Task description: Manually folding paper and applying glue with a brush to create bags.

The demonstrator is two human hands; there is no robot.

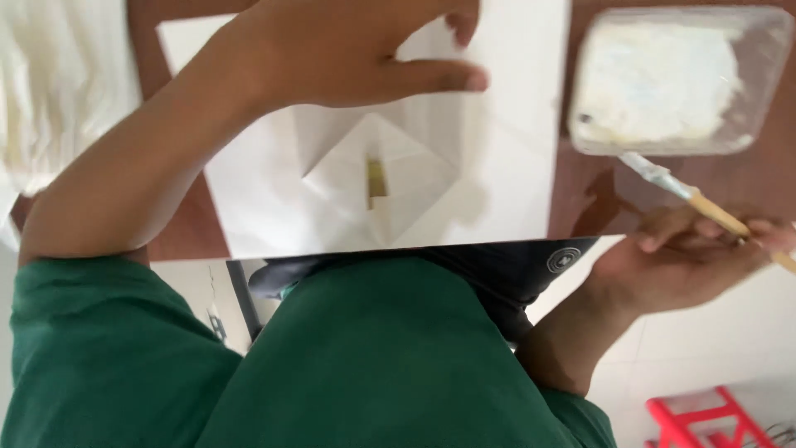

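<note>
Gluing step, by the look of it: right hand (688,257) pinches a paintbrush (701,203), white-coated tip just short of the clear paste tub (676,79). Left hand (348,50) hovers half-open over the folded white paper (381,166), gripping nothing. Next move needs a brush load, then a short sweep left. Paper overhangs the brown surface (589,195) near edge; bare strip between paper and tub.

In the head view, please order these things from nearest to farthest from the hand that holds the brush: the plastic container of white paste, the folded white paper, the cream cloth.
Measured from the right hand, which holds the brush:
1. Plastic container of white paste, just beyond the brush tip, on the table's right side.
2. Folded white paper, at the middle, under the left hand.
3. Cream cloth, at the far left edge.
</note>
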